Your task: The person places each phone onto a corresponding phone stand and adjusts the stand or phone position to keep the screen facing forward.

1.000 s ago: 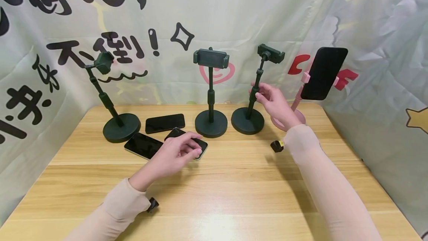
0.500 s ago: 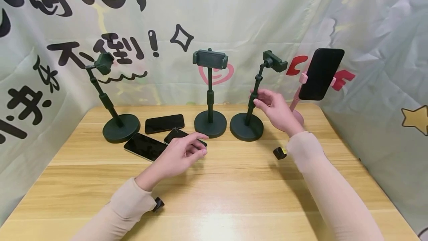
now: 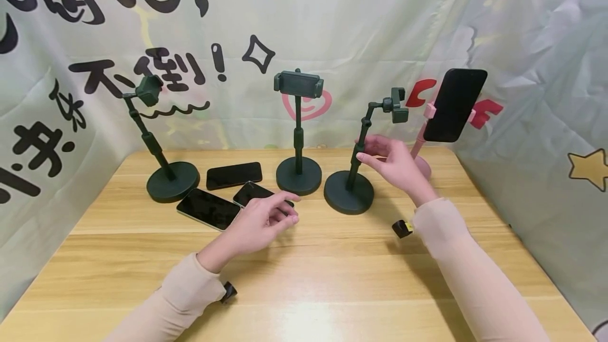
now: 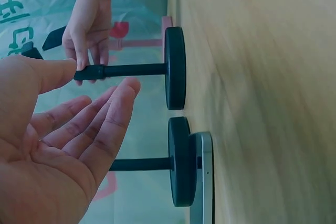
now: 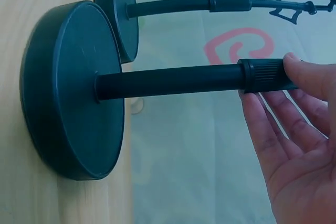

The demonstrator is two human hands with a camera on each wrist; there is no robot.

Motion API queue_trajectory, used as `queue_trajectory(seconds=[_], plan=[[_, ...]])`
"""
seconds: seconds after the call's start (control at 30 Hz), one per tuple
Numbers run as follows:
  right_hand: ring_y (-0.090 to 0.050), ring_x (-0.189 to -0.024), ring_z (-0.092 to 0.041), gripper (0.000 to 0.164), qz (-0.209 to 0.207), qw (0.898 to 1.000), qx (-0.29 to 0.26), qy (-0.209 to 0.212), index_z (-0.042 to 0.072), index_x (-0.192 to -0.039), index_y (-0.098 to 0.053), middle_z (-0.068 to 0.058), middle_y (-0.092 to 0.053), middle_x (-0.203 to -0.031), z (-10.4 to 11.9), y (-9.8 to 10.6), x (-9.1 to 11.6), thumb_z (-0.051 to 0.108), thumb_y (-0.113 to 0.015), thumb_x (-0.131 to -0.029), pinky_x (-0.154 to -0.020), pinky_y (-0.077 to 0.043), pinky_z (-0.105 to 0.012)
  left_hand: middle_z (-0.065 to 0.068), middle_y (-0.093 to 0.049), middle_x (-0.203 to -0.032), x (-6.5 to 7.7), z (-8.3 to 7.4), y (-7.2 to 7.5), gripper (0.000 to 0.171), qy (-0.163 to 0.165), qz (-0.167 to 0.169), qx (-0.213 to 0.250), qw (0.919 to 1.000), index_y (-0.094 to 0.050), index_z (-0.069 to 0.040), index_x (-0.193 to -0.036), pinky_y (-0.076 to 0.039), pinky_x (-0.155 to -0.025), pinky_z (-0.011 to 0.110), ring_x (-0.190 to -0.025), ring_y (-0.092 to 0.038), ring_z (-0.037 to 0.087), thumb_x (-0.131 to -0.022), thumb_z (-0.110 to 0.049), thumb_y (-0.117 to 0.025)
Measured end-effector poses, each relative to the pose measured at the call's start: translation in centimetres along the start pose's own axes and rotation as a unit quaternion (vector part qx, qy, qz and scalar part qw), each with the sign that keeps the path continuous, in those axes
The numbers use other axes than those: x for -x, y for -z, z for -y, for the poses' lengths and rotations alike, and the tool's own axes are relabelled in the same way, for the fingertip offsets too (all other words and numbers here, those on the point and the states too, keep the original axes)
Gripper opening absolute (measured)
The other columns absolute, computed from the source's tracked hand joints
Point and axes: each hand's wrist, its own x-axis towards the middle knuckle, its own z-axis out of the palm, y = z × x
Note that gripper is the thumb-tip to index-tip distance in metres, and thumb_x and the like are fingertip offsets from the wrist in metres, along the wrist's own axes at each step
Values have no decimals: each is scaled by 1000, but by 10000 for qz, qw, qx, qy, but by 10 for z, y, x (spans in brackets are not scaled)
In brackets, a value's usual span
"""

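My right hand (image 3: 394, 162) pinches the ribbed collar of a dark green phone stand (image 3: 349, 194) between thumb and fingers. Its round base seems to sit on the table, and its empty clamp is turned to the right. In the right wrist view the thumb lies on one side of the collar (image 5: 268, 74), with fingers on the other. My left hand (image 3: 256, 226) hovers with relaxed, slightly bent fingers and holds nothing. Below it lies a phone (image 3: 252, 191), partly hidden by that hand. A second phone (image 3: 209, 207) lies left of it, and a third phone (image 3: 234, 175) behind.
Another dark green stand (image 3: 298, 176) with an empty clamp stands in the middle, and one more stand (image 3: 173, 181) at the left. A pink stand (image 3: 420, 165) at the right holds an upright phone (image 3: 455, 104). A printed cloth (image 3: 370, 25) hangs behind the table (image 3: 304, 273).
The gripped stand has come toward me, and its clamp has swung round to the right. My right hand moved with it. My left hand drifted slightly right.
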Motion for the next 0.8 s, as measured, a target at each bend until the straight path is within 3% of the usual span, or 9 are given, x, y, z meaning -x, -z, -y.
queue_trajectory(seconds=[0.2, 0.33, 0.57, 0.8], plan=[[-77, -109, -26, 38, 96, 9998, 142, 78, 13, -133, -74, -13, -79, -115, 3, -1, 9, 30, -79, -100, -88, -58, -13, -2, -78, -108, 2, -3, -8, 36, -97, 173, -168, 9997, -64, -13, -140, -61, -76, 22, -89, -75, 4, -106, -20, -71], [-75, -105, -23, 38, 166, 9995, 256, 112, 15, -131, -76, -9, -79, -112, 7, -3, 13, 34, -81, -98, -91, -61, -17, -1, -78, -110, 4, -5, -13, 36, 3, 317, -163, 9994, -63, -13, -141, -62, -78, 21, -92, -76, 5, -106, -20, -70], [-72, -100, -20, 26, 302, 9989, 264, 241, 15, -113, -79, -5, -78, -107, 15, -8, 24, 34, -84, -95, -92, -64, -27, 0, -78, -112, 7, -7, -19, 37, 58, 675, -255, 9974, -62, -9, -143, -62, -80, 21, -92, -76, 7, -108, -22, -67], [-74, -99, -21, 26, 378, 9985, 263, 288, 12, -109, -80, -7, -78, -104, 23, -14, 34, 30, -87, -92, -90, -66, -32, -1, -78, -111, 10, -5, -23, 35, -1, 743, -232, 9970, -63, -7, -140, -62, -79, 20, -90, -75, 4, -108, -22, -67]])
